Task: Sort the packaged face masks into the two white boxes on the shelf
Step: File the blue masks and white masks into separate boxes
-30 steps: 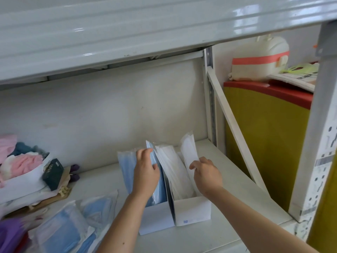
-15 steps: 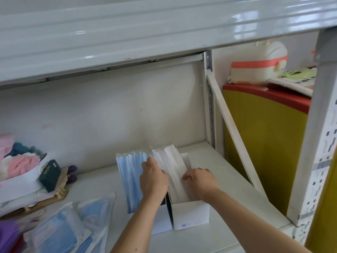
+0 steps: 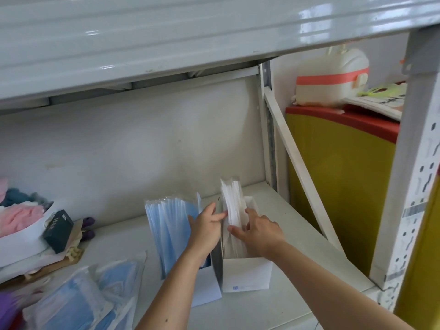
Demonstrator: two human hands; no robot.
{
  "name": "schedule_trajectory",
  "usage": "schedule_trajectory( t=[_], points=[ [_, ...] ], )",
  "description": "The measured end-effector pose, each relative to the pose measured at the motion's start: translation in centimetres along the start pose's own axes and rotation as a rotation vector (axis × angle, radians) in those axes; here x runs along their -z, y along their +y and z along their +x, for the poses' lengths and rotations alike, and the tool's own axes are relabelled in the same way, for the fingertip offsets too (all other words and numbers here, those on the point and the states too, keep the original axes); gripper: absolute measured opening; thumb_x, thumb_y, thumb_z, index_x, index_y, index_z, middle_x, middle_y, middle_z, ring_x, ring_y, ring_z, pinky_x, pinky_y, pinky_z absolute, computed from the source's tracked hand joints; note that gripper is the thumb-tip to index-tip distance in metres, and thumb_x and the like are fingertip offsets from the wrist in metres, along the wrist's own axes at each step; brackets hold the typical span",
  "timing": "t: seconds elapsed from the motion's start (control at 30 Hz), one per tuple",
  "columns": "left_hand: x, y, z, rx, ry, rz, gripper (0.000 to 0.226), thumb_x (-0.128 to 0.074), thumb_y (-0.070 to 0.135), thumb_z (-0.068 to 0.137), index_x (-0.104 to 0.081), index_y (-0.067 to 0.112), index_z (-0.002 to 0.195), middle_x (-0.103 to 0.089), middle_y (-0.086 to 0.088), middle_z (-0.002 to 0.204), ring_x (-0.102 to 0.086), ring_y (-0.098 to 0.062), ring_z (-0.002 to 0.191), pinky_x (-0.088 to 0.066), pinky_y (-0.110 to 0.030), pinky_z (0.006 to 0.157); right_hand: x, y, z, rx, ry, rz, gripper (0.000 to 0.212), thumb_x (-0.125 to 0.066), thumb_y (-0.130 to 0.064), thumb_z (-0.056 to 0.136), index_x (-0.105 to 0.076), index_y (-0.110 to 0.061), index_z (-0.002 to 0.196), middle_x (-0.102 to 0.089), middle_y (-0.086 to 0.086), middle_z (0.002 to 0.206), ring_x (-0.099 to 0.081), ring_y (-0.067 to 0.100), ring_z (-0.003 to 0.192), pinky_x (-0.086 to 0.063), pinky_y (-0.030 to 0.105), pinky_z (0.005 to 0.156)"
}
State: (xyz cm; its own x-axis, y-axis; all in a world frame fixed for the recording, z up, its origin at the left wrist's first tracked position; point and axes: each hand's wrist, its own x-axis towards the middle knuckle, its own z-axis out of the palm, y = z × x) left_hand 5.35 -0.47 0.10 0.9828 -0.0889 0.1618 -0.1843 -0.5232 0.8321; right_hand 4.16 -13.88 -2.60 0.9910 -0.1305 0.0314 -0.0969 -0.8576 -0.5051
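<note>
Two white boxes stand side by side, touching, on the shelf [image 3: 273,303]. The left box [image 3: 207,289] holds a row of blue masks [image 3: 166,229] standing upright in clear wrappers. The right box [image 3: 247,273] holds a stack of white masks [image 3: 232,201], also upright and rising above its rim. The left hand [image 3: 206,228] rests between the two stacks, its fingers stretched right to touch the left face of the white masks. The right hand [image 3: 260,231] has its thumb against the near edge of that stack and its fingers curled round the right face, so both hands press the white stack between them. A loose pile of bagged blue masks [image 3: 78,298] lies near left on the shelf.
</note>
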Motion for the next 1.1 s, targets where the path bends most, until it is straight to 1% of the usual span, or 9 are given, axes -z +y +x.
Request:
schedule_trajectory(
  t=[0.13, 0.27, 0.37, 0.5, 0.57, 0.7, 0.87, 1.0, 1.1],
  points=[
    [0.3, -1.0, 0.5, -0.027, -0.140, 0.010, 0.055, -0.033, -0.003, 0.091, -0.038, 0.013, 0.144, -0.028, -0.003, 0.155, -0.018, -0.016, 0.147, -0.003, -0.045, 0.122, 0.1, 0.0, -0.2, 0.008, -0.022, -0.083, 0.095, -0.042, -0.079, 0.075, -0.001, -0.031, 0.146, -0.046, 0.010, 0.136, -0.052, 0.030, 0.119, -0.044, 0.044, 0.099],
    [0.5, -2.1, 0.6, 0.002, -0.124, 0.066, 0.061, -0.033, -0.003, 0.091, -0.030, 0.018, 0.147, -0.041, 0.001, 0.149, -0.028, -0.015, 0.143, -0.008, -0.044, 0.122, 0.1, -0.5, -0.3, -0.008, 0.049, 0.031, 0.075, -0.050, -0.038, 0.091, 0.000, -0.026, 0.145, -0.052, 0.008, 0.125, -0.060, 0.025, 0.102, -0.053, 0.036, 0.087],
    [0.8, -3.3, 0.7, 0.053, -0.095, 0.137, 0.052, -0.037, 0.003, 0.092, -0.039, 0.020, 0.141, -0.052, -0.001, 0.139, -0.044, -0.017, 0.132, -0.026, -0.040, 0.117, 0.4, -0.5, -0.5, -0.043, 0.105, 0.094, 0.073, -0.045, -0.032, 0.096, 0.006, -0.026, 0.147, -0.054, 0.007, 0.124, -0.062, 0.022, 0.091, -0.053, 0.032, 0.078],
    [0.9, -3.8, 0.8, 0.015, -0.063, 0.269, 0.035, -0.044, 0.013, 0.093, -0.059, 0.017, 0.125, -0.062, 0.000, 0.129, -0.055, -0.016, 0.121, -0.036, -0.037, 0.111, 1.8, 0.0, -0.5, -0.038, 0.077, 0.010, 0.075, -0.040, -0.029, 0.098, 0.016, -0.021, 0.148, -0.059, 0.007, 0.120, -0.062, 0.023, 0.097, -0.042, 0.045, 0.101],
    [0.7, -3.6, 0.7, 0.004, -0.059, 0.340, 0.033, -0.043, 0.020, 0.095, -0.060, 0.021, 0.123, -0.064, 0.003, 0.126, -0.056, -0.016, 0.120, -0.030, -0.040, 0.114, 3.0, 0.0, -0.2, -0.029, 0.056, -0.052, 0.076, -0.039, -0.026, 0.099, 0.019, -0.018, 0.148, -0.060, 0.006, 0.120, -0.061, 0.024, 0.106, -0.030, 0.049, 0.110],
    [0.1, -3.0, 0.3, -0.019, -0.027, 0.545, 0.036, -0.034, 0.024, 0.099, -0.054, 0.025, 0.129, -0.065, 0.005, 0.123, -0.053, -0.013, 0.122, 0.005, -0.048, 0.120, 3.7, -0.7, 0.3, 0.023, 0.000, -0.196, 0.075, -0.037, -0.029, 0.099, 0.017, -0.017, 0.149, -0.058, 0.007, 0.124, -0.059, 0.024, 0.111, -0.029, 0.051, 0.111],
    [0.1, -2.3, -0.5, -0.117, 0.143, 0.671, 0.042, -0.035, 0.016, 0.096, -0.045, 0.026, 0.136, -0.063, 0.003, 0.123, -0.014, -0.017, 0.148, 0.021, -0.058, 0.109, 1.7, -1.1, -0.1, 0.063, -0.019, -0.272, 0.074, -0.037, -0.028, 0.098, 0.014, -0.018, 0.150, -0.060, 0.005, 0.123, -0.062, 0.023, 0.107, -0.028, 0.051, 0.110],
    [1.8, -2.7, -0.3, -0.227, 0.498, 0.544, 0.039, -0.065, 0.008, 0.079, -0.063, 0.013, 0.118, -0.061, -0.007, 0.127, -0.044, -0.030, 0.134, -0.008, -0.067, 0.109, 1.6, -1.1, -0.5, 0.041, -0.051, -0.222, 0.075, -0.038, -0.034, 0.097, 0.016, -0.023, 0.149, -0.056, 0.003, 0.129, -0.060, 0.024, 0.111, -0.025, 0.053, 0.112],
    [4.5, -3.2, -0.3, -0.025, 0.669, 0.481, 0.053, -0.071, 0.016, 0.075, -0.055, 0.004, 0.124, -0.054, -0.018, 0.133, -0.047, -0.036, 0.128, -0.030, -0.058, 0.105, 1.2, -1.9, -1.0, 0.040, -0.067, -0.237, 0.078, -0.040, -0.039, 0.096, 0.015, -0.023, 0.148, -0.044, 0.005, 0.143, -0.052, 0.029, 0.123, -0.023, 0.053, 0.113]
  ],
)
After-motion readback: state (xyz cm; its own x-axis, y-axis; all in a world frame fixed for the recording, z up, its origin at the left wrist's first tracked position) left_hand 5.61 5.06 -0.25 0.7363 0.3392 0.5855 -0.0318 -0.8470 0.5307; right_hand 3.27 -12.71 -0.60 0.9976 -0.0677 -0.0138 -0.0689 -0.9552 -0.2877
